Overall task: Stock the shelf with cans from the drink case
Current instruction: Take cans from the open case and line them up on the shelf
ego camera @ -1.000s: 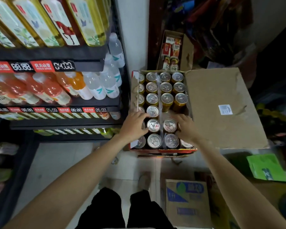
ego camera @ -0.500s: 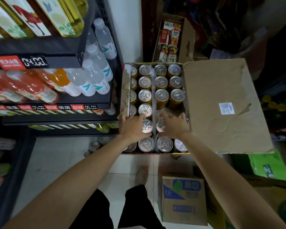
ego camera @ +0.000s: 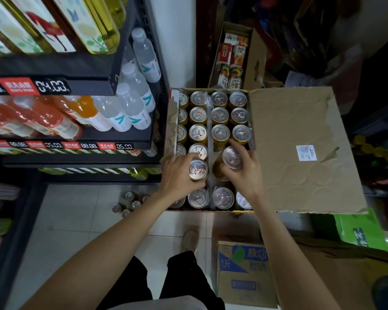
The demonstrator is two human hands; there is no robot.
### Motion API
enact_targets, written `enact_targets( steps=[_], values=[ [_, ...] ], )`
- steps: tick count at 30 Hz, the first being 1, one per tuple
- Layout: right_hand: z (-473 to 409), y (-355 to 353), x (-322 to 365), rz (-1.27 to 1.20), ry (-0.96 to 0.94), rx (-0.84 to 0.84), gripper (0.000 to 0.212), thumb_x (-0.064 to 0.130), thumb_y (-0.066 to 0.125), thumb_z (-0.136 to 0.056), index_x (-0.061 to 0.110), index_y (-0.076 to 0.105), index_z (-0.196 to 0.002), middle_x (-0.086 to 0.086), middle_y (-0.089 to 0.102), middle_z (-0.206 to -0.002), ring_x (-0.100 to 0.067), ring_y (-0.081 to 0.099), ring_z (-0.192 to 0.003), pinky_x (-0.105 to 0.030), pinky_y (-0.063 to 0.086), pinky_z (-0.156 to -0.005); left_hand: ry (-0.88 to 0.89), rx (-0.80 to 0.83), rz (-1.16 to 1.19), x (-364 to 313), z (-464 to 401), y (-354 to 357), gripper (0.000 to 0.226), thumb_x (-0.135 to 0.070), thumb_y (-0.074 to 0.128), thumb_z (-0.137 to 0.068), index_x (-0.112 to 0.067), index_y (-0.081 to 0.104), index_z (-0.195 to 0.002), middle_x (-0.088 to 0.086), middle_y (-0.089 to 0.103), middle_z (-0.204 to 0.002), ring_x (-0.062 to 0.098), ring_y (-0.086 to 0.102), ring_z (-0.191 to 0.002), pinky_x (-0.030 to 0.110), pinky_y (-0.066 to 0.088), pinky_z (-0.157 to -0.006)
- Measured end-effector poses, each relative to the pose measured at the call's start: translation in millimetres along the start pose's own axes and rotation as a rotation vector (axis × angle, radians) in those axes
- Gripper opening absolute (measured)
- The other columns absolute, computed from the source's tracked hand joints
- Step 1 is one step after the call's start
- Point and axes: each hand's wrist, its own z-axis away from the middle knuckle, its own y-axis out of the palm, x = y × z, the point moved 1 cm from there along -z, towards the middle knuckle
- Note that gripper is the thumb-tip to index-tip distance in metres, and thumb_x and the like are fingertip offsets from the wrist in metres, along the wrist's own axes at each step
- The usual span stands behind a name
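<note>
An open cardboard drink case point(ego camera: 305, 121) stands on the floor, filled with several gold cans with silver tops point(ego camera: 220, 113) in rows. My left hand point(ego camera: 177, 173) grips one can point(ego camera: 198, 170) from its left side in the case's near part. My right hand point(ego camera: 244, 173) holds another can point(ego camera: 232, 158), lifted above the others and tilted. The black shelf point(ego camera: 112, 144) with bottled drinks stands directly left of the case.
Several loose cans point(ego camera: 130, 203) stand on the white floor under the shelf's lowest board. A box of juice cartons point(ego camera: 233, 61) sits behind the case. A blue-printed carton point(ego camera: 244, 271) and a green box point(ego camera: 363, 231) lie at the near right. My foot point(ego camera: 189, 240) is beside the case.
Both hands have closed round cans in the case. The right hand has raised its can out of its row and tilted it; the left can has risen slightly.
</note>
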Motion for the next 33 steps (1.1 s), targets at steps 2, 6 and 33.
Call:
enact_targets(
  steps=[2, 6, 33],
  values=[
    [1.3, -12.0, 10.9, -0.281, 0.053, 0.01, 0.071, 0.041, 0.071, -0.069, 0.039, 0.042, -0.134, -0.002, 0.056, -0.122, -0.013, 0.058, -0.109, -0.032, 0.047, -0.094, -0.053, -0.032, 0.368, -3.7, 7.4, -24.2, 0.057, -0.037, 0.077, -0.064, -0.027, 0.053, -0.115, -0.005, 0.06, -0.11, 0.015, 0.056, -0.1, 0.03, 0.046, -0.084],
    [3.4, -26.8, 48.6, -0.537, 0.171, 0.059, 0.06, 0.045, 0.073, -0.067, 0.031, 0.049, -0.12, 0.003, 0.058, -0.12, -0.015, 0.058, -0.112, -0.032, 0.048, -0.095, -0.157, 0.022, 0.924, -16.2, 15.2, -87.2, 0.05, -0.041, 0.069, -0.071, -0.045, 0.052, -0.117, -0.015, 0.056, -0.123, 0.004, 0.055, -0.112, 0.021, 0.046, -0.091],
    [-2.7, 31.3, 498.5, -0.397, -0.615, 0.37, 0.054, 0.072, 0.051, -0.074, 0.022, 0.062, -0.094, 0.008, 0.067, -0.086, -0.006, 0.064, -0.077, -0.026, 0.045, -0.065, 0.049, -0.819, 0.84, 18.8, 87.5, -491.4, 0.035, -0.054, 0.056, -0.084, -0.024, 0.059, -0.101, 0.002, 0.066, -0.1, 0.016, 0.064, -0.094, 0.046, 0.049, -0.096]
  ],
)
